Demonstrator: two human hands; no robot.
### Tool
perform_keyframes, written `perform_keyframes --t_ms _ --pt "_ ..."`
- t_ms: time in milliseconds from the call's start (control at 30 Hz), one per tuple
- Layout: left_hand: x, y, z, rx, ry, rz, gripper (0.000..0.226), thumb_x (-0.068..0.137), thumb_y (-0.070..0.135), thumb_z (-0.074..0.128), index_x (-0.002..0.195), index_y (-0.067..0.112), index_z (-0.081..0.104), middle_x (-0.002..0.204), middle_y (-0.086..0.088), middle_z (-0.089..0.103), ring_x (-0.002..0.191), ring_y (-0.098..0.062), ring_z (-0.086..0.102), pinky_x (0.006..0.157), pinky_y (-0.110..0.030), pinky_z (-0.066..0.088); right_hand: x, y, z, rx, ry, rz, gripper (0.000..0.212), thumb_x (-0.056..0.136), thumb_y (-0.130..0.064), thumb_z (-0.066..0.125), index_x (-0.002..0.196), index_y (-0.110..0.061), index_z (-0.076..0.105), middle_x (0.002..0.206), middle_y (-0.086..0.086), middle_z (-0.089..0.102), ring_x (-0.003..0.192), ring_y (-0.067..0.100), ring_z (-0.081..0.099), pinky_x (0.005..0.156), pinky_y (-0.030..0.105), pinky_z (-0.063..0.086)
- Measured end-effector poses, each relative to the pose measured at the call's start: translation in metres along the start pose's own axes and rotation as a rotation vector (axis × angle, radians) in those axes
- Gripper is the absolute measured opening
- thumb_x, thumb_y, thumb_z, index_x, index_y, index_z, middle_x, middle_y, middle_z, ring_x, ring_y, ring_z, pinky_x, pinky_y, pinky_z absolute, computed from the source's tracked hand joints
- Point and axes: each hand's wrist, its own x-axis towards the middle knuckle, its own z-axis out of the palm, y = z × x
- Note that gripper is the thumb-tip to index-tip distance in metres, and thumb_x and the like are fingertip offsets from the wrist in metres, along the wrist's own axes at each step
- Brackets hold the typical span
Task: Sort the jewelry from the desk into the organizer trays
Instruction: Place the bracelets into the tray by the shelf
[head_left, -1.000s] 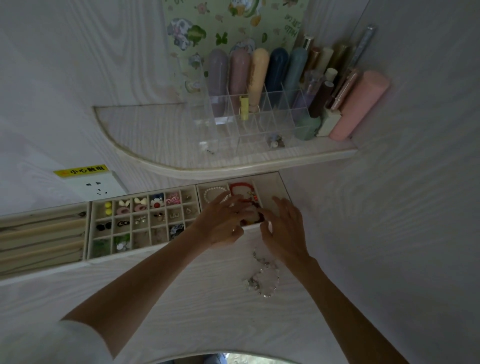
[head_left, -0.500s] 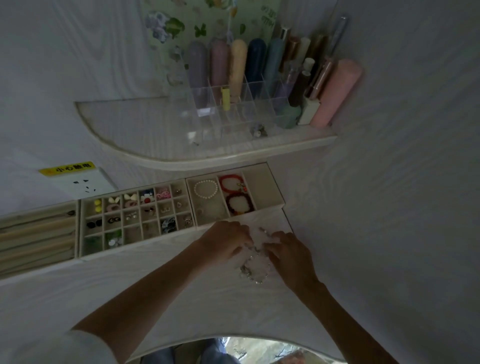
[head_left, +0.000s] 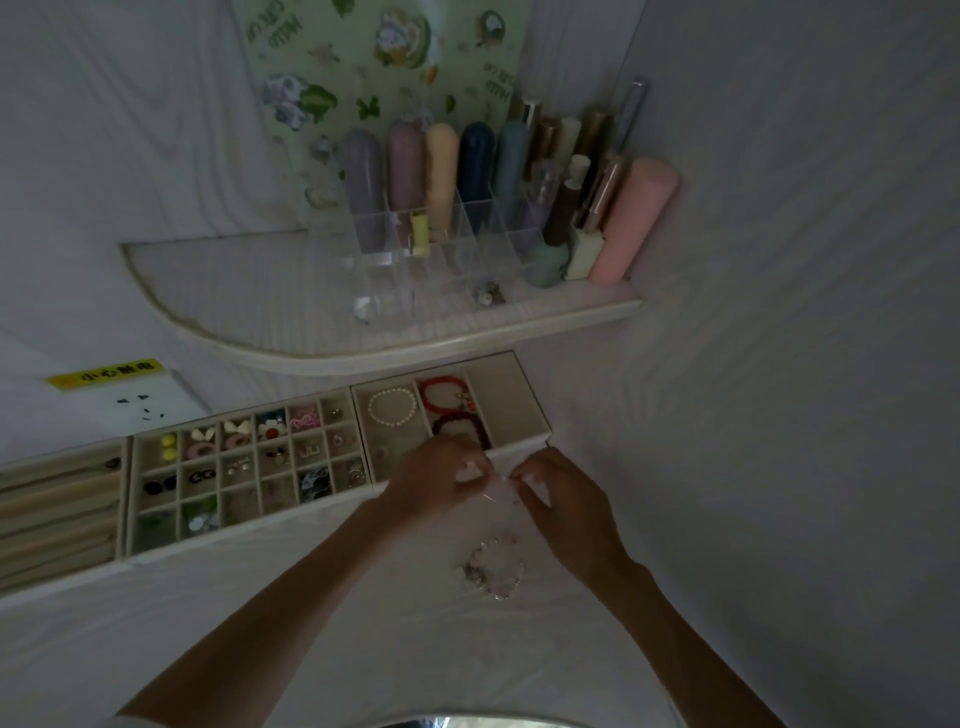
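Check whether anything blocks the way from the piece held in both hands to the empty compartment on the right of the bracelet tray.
Nothing visible does. The left hand and right hand pinch a pale piece just in front of the bracelet tray; only its low front wall lies before the empty compartment.

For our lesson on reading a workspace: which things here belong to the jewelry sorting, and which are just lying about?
Belong to the job:
- left hand and right hand, pinching a pale bracelet
- beaded bracelet on the desk
- bracelet tray
- small-compartment tray

Just lying about:
- clear cosmetics organizer on the shelf
- pink tube
- wall socket
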Motion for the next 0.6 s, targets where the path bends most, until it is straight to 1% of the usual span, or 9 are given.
perform_keyframes --t_ms 100,167,233,300,333,400,467,533,600 --pt "0.019 0.003 -0.019 -0.244 0.059 -0.084 0.010 0.085 0.029 0.067 0.090 0.022 0.071 0.081 0.013 0.067 0.074 0.002 0.061 0.072 -0.022 0.049 0.020 -0.008 -0.008 0.125 0.104 0.105 0.006 0.091 -0.026 0.057 0.087 -0.030 0.059 0.086 -0.016 0.056 0.072 -0.001 0.055 0.062 0.009 0.040" --pt "0.035 0.003 -0.031 -0.319 0.078 -0.079 0.007 0.083 0.025 0.070 0.087 0.019 0.071 0.080 0.008 0.069 0.075 -0.001 0.065 0.073 -0.024 0.052 0.037 -0.013 -0.009 0.148 0.187 0.133 0.006 0.090 -0.022 0.058 0.088 -0.026 0.061 0.083 -0.012 0.054 0.066 0.002 0.053 0.060 0.016 0.041" --pt "0.051 0.003 -0.041 -0.395 0.096 -0.097 0.004 0.082 0.020 0.071 0.085 0.020 0.069 0.078 0.008 0.069 0.073 0.003 0.065 0.075 -0.023 0.053 0.055 -0.018 -0.009 0.110 0.235 0.157 0.008 0.091 -0.018 0.056 0.089 -0.022 0.063 0.078 -0.009 0.053 0.064 0.006 0.050 0.056 0.016 0.036" --pt "0.064 0.001 -0.045 -0.409 0.101 -0.153 0.005 0.085 0.021 0.068 0.087 0.025 0.066 0.076 0.017 0.064 0.062 0.018 0.057 0.069 -0.009 0.047 0.073 -0.021 -0.009 0.076 0.244 0.203 0.009 0.092 -0.020 0.053 0.091 -0.019 0.062 0.073 -0.007 0.056 0.065 0.010 0.053 0.053 0.018 0.035" --pt "0.070 -0.003 -0.043 -0.406 0.078 -0.185 0.005 0.088 0.022 0.064 0.090 0.026 0.063 0.078 0.019 0.063 0.059 0.022 0.054 0.065 -0.003 0.043 0.080 -0.021 -0.008 0.057 0.245 0.220 0.010 0.093 -0.020 0.052 0.093 -0.019 0.062 0.073 -0.005 0.060 0.066 0.014 0.057 0.054 0.024 0.040" --pt "0.081 -0.008 -0.040 -0.432 0.035 -0.217 0.008 0.093 0.021 0.057 0.099 0.021 0.063 0.091 0.009 0.067 0.060 0.018 0.055 0.063 0.000 0.042 0.094 -0.020 -0.001 -0.022 0.246 0.228 0.013 0.094 -0.020 0.049 0.095 -0.017 0.061 0.076 0.005 0.066 0.072 0.024 0.062 0.061 0.032 0.047" --pt "0.089 -0.015 -0.035 -0.397 0.016 -0.225 0.016 0.096 0.018 0.052 0.107 0.014 0.063 0.100 -0.004 0.066 0.074 0.005 0.057 0.068 -0.002 0.040 0.104 -0.016 0.006 -0.131 0.211 0.214 0.017 0.096 -0.020 0.045 0.098 -0.014 0.060 0.080 0.010 0.068 0.076 0.028 0.064 0.065 0.034 0.046" --pt "0.093 -0.021 -0.032 -0.357 -0.043 -0.248 0.013 0.098 0.020 0.045 0.104 0.019 0.057 0.090 0.002 0.060 0.075 -0.002 0.053 0.067 -0.005 0.039 0.111 -0.012 0.014 -0.242 0.154 0.221 0.020 0.098 -0.020 0.040 0.103 -0.013 0.058 0.087 0.009 0.069 0.083 0.027 0.065 0.069 0.033 0.046" --pt "0.095 -0.027 -0.029 -0.310 -0.084 -0.294 0.010 0.100 0.025 0.040 0.101 0.025 0.050 0.084 0.011 0.054 0.079 -0.006 0.053 0.072 -0.016 0.040 0.116 -0.008 0.020 -0.325 0.101 0.243 0.021 0.099 -0.020 0.037 0.107 -0.014 0.055 0.097 0.008 0.069 0.092 0.026 0.065 0.076 0.034 0.047"
